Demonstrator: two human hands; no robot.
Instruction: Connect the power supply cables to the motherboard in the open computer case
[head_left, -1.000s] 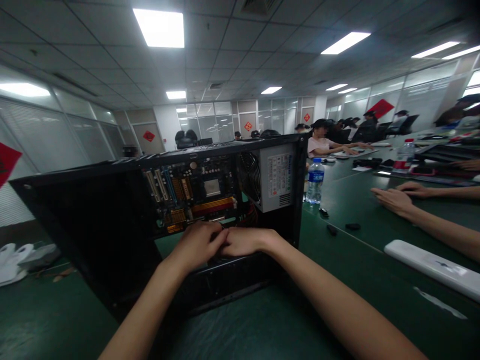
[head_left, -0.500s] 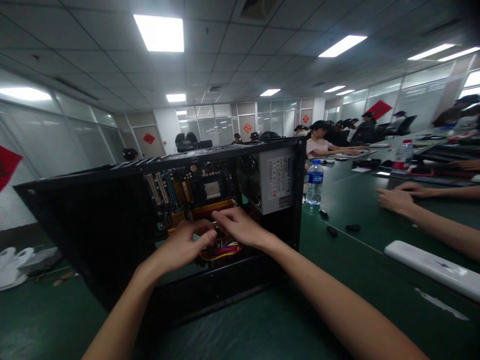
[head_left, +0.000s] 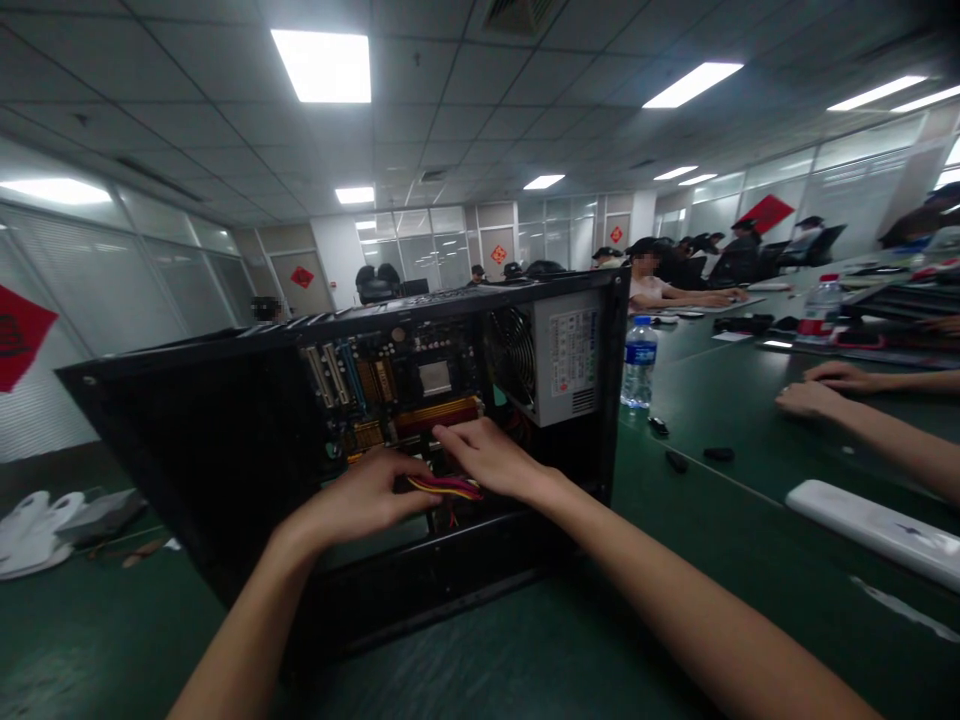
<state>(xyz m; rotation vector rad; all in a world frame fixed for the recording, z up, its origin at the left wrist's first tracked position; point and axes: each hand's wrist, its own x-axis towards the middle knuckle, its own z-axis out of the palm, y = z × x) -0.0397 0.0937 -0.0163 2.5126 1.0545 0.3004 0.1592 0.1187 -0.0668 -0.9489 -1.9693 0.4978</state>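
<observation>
A black computer case (head_left: 480, 575) stands on the table in front of me, its side open towards me. Inside show a motherboard with a square silver chip (head_left: 435, 377), orange-edged memory slots (head_left: 431, 413) and a grey power supply (head_left: 570, 360) with a fan. My left hand (head_left: 360, 492) grips a bundle of red, yellow and purple wires (head_left: 454, 487) between thumb and fingers. Just below the memory slots, my right hand (head_left: 491, 458) is bent inwards beside the same bundle. Its fingertips are partly hidden, so what they pinch cannot be made out.
Right of the case stands a blue-capped water bottle (head_left: 639, 365). Small black pieces (head_left: 677, 461) and a long white object (head_left: 874, 530) lie on the green table (head_left: 720, 620). Another person's hands (head_left: 817, 395) rest at the right. White items (head_left: 41, 530) lie at far left.
My left thumb and fingers have closed around the wires, and the bundle is lifted and drawn together. My right hand stays near the memory slots. The whole view has shifted slightly.
</observation>
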